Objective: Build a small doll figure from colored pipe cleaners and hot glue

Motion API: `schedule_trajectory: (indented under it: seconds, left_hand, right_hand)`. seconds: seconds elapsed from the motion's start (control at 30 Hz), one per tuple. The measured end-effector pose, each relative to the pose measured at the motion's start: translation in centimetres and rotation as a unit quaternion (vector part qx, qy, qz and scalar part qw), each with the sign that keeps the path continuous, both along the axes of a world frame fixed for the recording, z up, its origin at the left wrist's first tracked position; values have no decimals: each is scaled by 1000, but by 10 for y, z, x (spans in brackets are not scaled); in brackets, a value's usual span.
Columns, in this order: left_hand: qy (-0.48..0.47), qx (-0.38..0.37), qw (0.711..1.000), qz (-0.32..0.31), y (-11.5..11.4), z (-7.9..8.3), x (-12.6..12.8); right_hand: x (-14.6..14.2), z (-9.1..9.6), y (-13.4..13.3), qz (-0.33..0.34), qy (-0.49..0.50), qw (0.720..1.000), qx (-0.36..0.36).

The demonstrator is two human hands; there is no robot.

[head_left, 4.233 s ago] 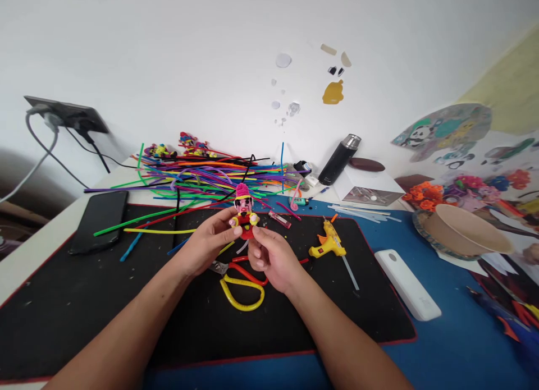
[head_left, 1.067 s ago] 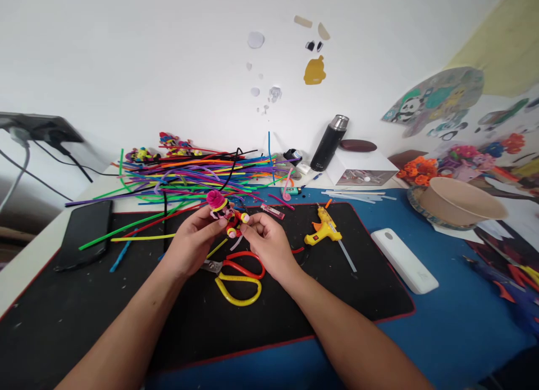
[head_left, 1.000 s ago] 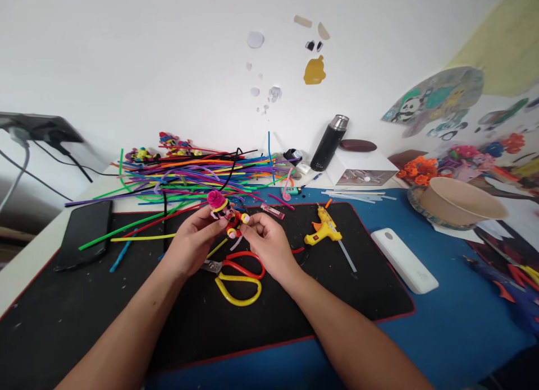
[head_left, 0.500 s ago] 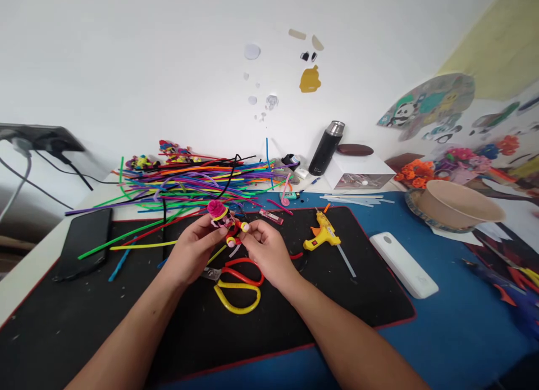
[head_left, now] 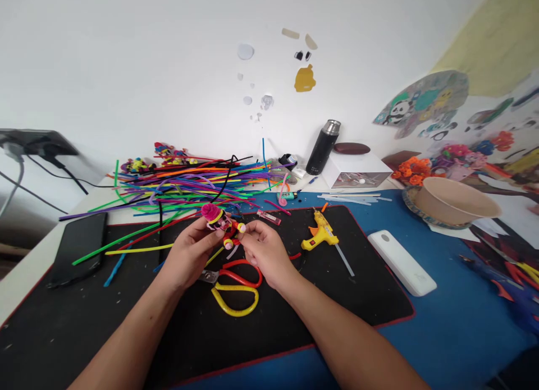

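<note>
A small pipe-cleaner doll with a pink hat, yellow brim and red body is held up between both hands. My left hand is closed on its head side, at the left. On the other side, the thumb and fingers of my right hand pinch the doll near a yellow-trimmed limb. Below the hands, scissors with one red and one yellow handle loop lie on the black mat; their blades are partly hidden by my left hand.
Many coloured pipe cleaners are piled at the back, with several small dolls behind them. A yellow glue gun, a white power bank and a bowl stand to the right. A black phone lies left; a black flask stands behind.
The doll has tilted slightly in the hands, its hat leaning more to the left. Both hands keep hold of it. The whole view has shifted a little.
</note>
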State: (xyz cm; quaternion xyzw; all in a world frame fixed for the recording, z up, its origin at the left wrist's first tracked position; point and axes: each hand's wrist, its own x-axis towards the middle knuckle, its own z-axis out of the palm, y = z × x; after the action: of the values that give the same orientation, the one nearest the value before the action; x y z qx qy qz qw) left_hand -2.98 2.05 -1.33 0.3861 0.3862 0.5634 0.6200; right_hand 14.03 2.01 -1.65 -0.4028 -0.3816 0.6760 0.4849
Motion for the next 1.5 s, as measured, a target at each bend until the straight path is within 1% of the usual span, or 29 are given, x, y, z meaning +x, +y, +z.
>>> schedule_trajectory:
  seconds: [0.27,0.5,0.83,0.97,1.2,1.4,1.5]
  left_hand:
    - [-5,-12,1000,21,-1,2,3]
    - [12,4,999,33,-3,1,5]
    - [42,11,999,16,-2,5,1]
    - [42,3,999,10,-1,4,-2]
    - [10,-22,1000,7,0,2,-2]
    - [-52,-41,998,21,2,8,3]
    - [-68,-37,997,30,2,10,3]
  right_hand:
    - [1,4,-1,3,16,999,-29]
    - [2,4,0,5,27,999,-41]
    - [4,4,0,26,27,998,-44]
    - [5,3,0,37,28,998,-35]
    - [5,2,0,38,34,998,-20]
    - [7,5,-2,45,26,999,-3]
    - [8,5,-1,38,20,999,4]
